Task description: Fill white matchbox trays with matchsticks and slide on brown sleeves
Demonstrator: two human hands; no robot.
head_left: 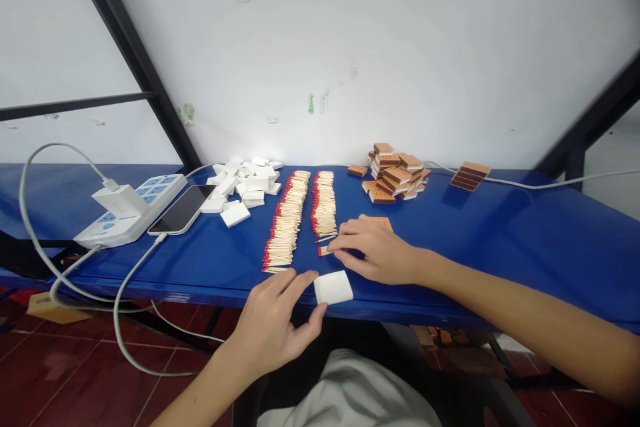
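Observation:
My left hand (273,327) pinches a white inner matchbox tray (333,287) between thumb and forefinger at the front edge of the blue table (500,233). My right hand (373,250) lies palm down, its fingertips pressed on a small bunch of red-tipped matches (325,251) at the near end of the right row. Two long rows of matches, the left row (286,221) and the right row (324,204), lie side by side in the middle. An orange matchbox sleeve (385,221) shows partly behind my right hand.
A heap of white trays (245,185) lies at the back left, a pile of orange sleeves (395,173) at the back right, with several more sleeves (470,175) farther right. A phone (181,209), a power strip (131,208) and cables occupy the left end.

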